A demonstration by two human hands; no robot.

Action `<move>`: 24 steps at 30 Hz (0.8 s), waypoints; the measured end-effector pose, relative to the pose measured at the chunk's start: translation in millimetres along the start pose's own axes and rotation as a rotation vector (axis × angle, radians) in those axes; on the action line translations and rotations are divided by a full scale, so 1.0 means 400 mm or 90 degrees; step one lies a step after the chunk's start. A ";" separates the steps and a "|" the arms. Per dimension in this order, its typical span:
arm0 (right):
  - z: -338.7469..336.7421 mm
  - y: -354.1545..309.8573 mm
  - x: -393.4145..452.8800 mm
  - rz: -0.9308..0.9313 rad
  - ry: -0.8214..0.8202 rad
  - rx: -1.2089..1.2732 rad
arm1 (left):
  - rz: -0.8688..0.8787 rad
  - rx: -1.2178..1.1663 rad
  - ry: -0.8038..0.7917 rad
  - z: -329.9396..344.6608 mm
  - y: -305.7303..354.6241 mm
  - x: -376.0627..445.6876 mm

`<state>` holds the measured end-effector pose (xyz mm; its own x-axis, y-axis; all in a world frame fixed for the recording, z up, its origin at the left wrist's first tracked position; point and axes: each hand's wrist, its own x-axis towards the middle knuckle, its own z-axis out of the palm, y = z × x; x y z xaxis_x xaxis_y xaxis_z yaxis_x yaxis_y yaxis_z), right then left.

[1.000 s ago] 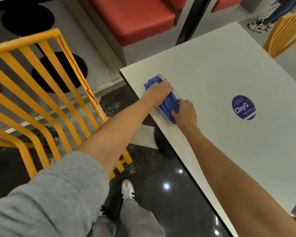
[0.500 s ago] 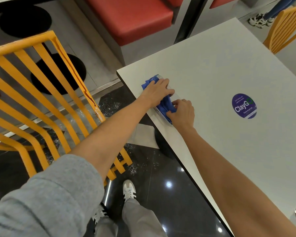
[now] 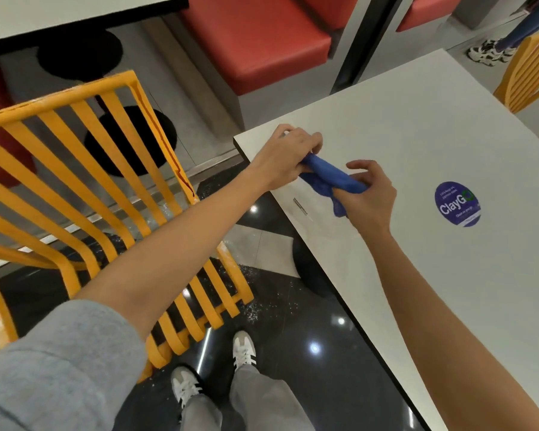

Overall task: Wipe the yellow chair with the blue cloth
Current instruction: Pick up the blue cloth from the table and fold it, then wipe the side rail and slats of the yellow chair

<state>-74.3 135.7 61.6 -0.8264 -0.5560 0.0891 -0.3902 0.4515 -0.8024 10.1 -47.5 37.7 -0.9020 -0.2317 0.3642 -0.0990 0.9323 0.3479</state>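
The white worktop lies under and to the right of both hands, its corner just beyond the left hand. The yellow chair stands well to the left of them, untouched. The blue cloth is bunched between the hands, the left gripping one end, the right hand pinching the other

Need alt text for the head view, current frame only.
Both hands, left hand and right hand, hold a bunched blue cloth above the corner of a white table. A yellow chair stands to the left, unwiped.
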 end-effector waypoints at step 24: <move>0.596 -0.283 -0.558 -0.025 -0.691 0.099 | -0.990 -0.596 0.460 -0.244 0.126 -1.086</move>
<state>251.0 42.4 -8.0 0.0122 -0.9211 -0.3892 -0.2908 0.3691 -0.8827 437.8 73.2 -18.8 0.0733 -0.8517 -0.5189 -0.0712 -0.5235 0.8491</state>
